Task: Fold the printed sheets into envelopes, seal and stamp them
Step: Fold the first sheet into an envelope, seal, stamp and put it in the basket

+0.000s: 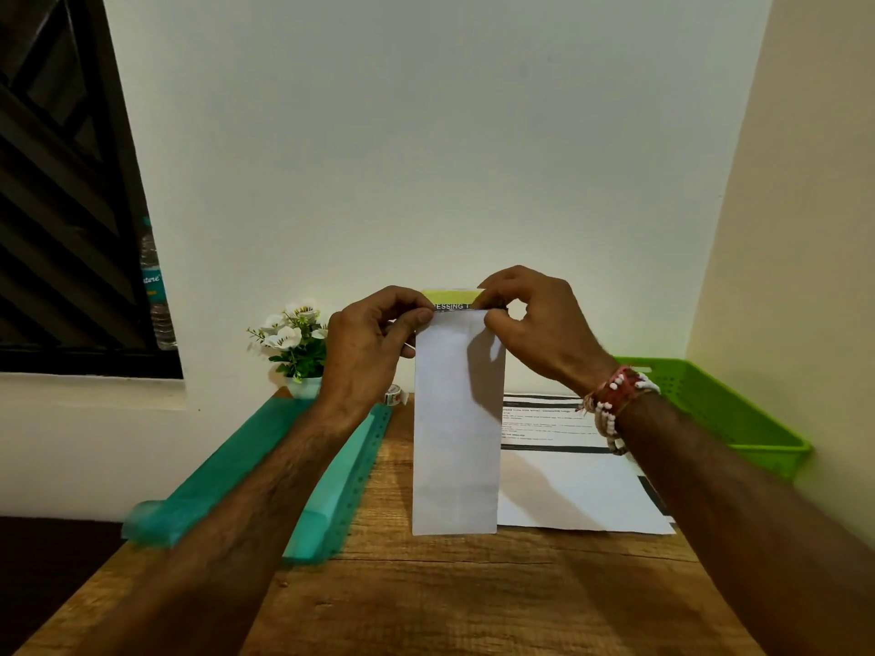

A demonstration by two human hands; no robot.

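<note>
**A:** Fingertips [423, 316] first. What do they grip?

**B:** Thumb and forefinger of the left hand [369, 343] pinch the top left corner of the white envelope [455, 419]. The right hand [540, 324] pinches the top right corner the same way. Between the pinches a printed strip [452, 299], yellow-green over a dark lettered band, shows above the envelope's white edge.

**A:** Edges and room around it?

**B:** Its lower edge hangs before the wooden table [426, 589]; I cannot tell if it touches. A teal folder [227, 480] lies to the left under the left forearm. Printed sheets [568, 485] lie flat just to the right, and a green basket [719, 409] sits beyond them by the wall. Wood grain shows between folder and sheets and across the near side.

**A:** Which way does it point?

**B:** Its long axis stands upright, the pinched end is up, its short edges are level, and its flat face is towards the camera.
</note>
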